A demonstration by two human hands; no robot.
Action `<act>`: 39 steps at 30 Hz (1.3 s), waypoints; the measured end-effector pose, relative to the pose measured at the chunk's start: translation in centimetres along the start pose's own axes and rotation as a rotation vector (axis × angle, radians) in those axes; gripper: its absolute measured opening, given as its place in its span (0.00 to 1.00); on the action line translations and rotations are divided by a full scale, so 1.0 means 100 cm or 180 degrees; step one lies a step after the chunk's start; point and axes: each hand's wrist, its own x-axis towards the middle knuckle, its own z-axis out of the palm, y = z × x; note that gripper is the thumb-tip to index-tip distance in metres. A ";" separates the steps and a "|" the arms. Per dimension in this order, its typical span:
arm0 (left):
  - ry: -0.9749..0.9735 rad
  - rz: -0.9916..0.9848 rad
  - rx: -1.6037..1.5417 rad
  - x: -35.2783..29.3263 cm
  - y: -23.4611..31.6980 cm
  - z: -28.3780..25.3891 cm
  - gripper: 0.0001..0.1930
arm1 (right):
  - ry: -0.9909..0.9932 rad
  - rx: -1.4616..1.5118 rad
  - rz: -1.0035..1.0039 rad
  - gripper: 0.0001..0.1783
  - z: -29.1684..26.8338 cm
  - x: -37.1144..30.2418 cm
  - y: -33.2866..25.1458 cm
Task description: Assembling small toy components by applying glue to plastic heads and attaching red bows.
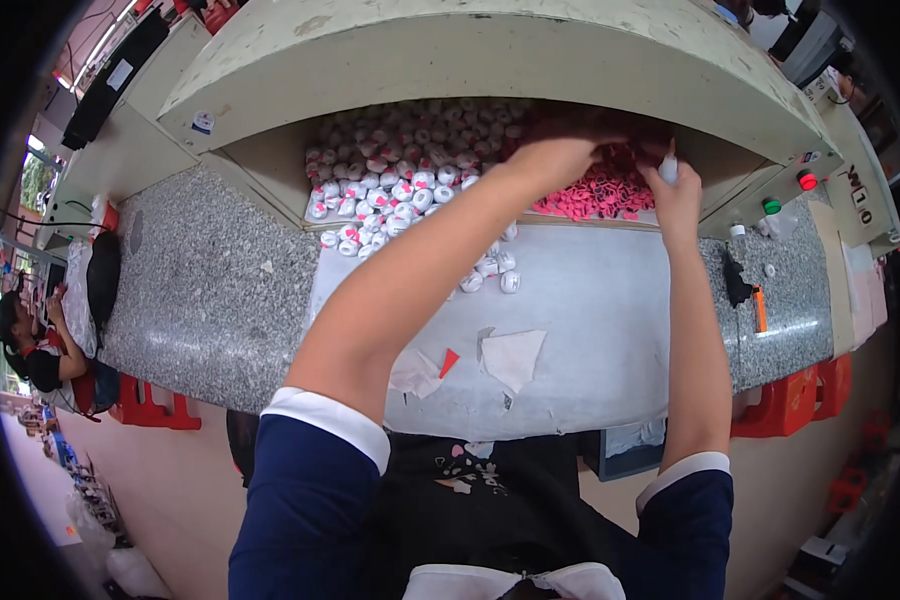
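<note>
My right hand point(677, 195) is closed around a small white bottle point(669, 170) with a narrow tip pointing up, at the right side of the box opening. My left hand point(570, 155) reaches into the shaded opening, above a heap of small pink pieces point(595, 195); its fingers are too dark and blurred to make out. Left of the pink heap lies a large pile of small round white parts point(385, 195), many bearing pink marks. Some of these have spilled forward onto the white sheet point(600, 310), under my left forearm.
The cream metal box point(490, 70) arches over both heaps, with red and green buttons point(772, 206) at its right. Cloth scraps point(513, 358) lie on the sheet. An orange-handled tool point(760, 310) rests on the speckled counter point(205, 270). A person point(55, 350) sits far left.
</note>
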 end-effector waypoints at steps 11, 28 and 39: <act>-0.0039 0.0425 0.2073 -0.117 -0.011 -0.006 0.05 | -0.1027 0.2413 0.0704 0.19 -0.011 -0.152 -0.074; 0.0960 -0.1556 -0.2773 -0.225 0.076 -0.077 0.10 | -0.1404 0.3679 0.1015 0.19 -0.041 -0.240 -0.132; 0.1992 -0.1923 -0.4011 -0.302 0.094 -0.051 0.12 | -0.0548 0.4870 0.1404 0.19 -0.022 -0.236 -0.153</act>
